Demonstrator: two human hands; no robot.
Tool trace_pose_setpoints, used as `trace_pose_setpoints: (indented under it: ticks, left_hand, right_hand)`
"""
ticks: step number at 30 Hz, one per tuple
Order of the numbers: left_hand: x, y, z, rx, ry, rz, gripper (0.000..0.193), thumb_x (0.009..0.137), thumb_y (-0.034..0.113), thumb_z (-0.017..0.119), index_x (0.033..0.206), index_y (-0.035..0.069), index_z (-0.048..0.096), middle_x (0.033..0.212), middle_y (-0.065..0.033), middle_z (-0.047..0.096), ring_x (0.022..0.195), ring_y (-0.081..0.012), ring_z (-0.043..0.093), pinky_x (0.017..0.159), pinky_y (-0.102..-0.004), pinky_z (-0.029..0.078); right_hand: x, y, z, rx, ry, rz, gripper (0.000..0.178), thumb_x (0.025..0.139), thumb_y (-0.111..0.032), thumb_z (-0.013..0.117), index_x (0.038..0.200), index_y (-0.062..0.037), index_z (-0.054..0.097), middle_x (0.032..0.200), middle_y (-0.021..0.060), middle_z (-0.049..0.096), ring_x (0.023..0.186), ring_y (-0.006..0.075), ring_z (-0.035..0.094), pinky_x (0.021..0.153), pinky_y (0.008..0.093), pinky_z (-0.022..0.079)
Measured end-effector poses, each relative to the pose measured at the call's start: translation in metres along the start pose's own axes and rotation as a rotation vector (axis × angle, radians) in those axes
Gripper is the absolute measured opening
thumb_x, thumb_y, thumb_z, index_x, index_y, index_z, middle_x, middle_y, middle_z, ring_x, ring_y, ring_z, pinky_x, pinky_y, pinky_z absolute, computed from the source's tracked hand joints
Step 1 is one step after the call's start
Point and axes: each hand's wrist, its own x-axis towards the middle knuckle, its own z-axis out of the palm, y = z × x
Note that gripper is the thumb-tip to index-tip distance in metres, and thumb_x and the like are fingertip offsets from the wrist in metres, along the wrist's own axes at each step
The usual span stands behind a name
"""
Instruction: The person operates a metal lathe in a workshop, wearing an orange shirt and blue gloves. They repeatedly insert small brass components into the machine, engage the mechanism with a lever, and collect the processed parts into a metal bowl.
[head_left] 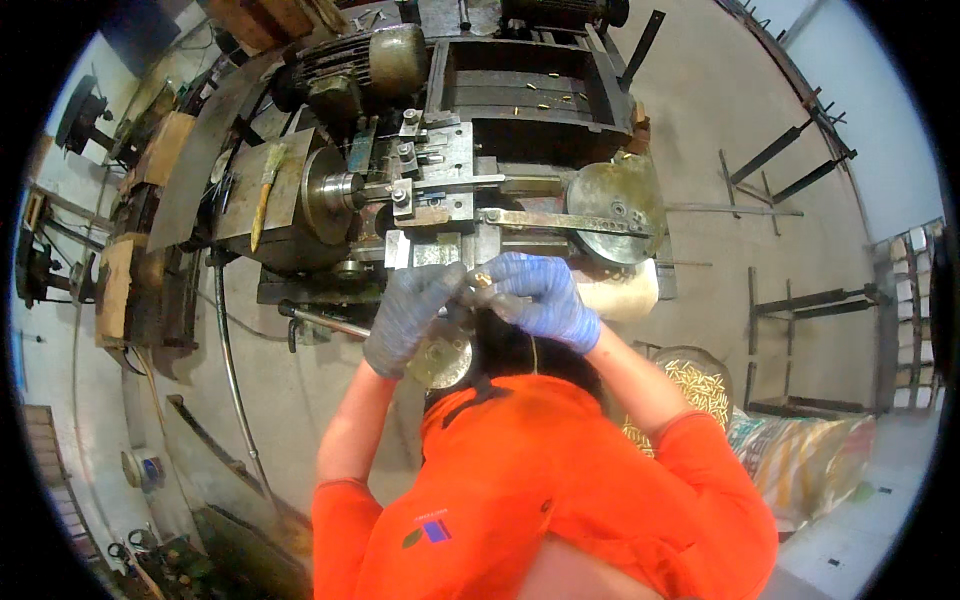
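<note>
Both hands meet in front of a metalworking machine with a chuck (pixel 325 192) and a clamped tool block (pixel 455 160). My right hand (pixel 545 297), in a blue glove, pinches a small brass piece (pixel 482 280) at its fingertips. My left hand (pixel 412 315) wears a dark grey, stained glove. Its fingers are closed, with the tips right beside the brass piece; what lies between them is hidden. Below the left hand is a round metal disc (pixel 443 362). A flat bar (pixel 560 219) runs from the tool block to a large round plate (pixel 615 215).
A wooden-handled brush (pixel 264 200) lies on the machine housing. Behind are an electric motor (pixel 350 72) and a dark tray (pixel 490 84) with several loose brass pieces. A container of brass pieces (pixel 700 390) and a woven sack (pixel 800 455) stand at right. A lever (pixel 325 320) juts out at left.
</note>
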Motion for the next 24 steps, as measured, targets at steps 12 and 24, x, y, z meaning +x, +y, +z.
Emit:
trace_pose_setpoints:
  ticks: [12, 24]
  left_hand:
    - [0.018, -0.026, 0.007, 0.351, -0.038, 0.031, 0.030, 0.085, 0.031, 0.059, 0.083, 0.001, 0.064, 0.070, -0.0088, 0.062, 0.067, -0.0128, 0.058, 0.059, -0.0283, 0.046]
    - [-0.004, -0.074, 0.036, -0.373, -0.159, 0.166, 0.027, 0.093, 0.020, 0.048, 0.114, 0.003, 0.049, 0.101, -0.0062, 0.056, 0.088, -0.0134, 0.057, 0.076, -0.0261, 0.050]
  right_hand:
    - [0.016, -0.035, -0.011, -0.646, -0.093, -0.312, 0.015, 0.064, -0.021, 0.073, 0.062, -0.0098, 0.063, 0.068, 0.0056, 0.059, 0.062, 0.0254, 0.055, 0.056, 0.0355, 0.041]
    - [-0.015, -0.031, 0.001, -0.256, -0.020, -0.094, 0.033, 0.070, -0.025, 0.072, 0.097, -0.0084, 0.067, 0.108, 0.0143, 0.060, 0.099, 0.0324, 0.057, 0.085, 0.0395, 0.046]
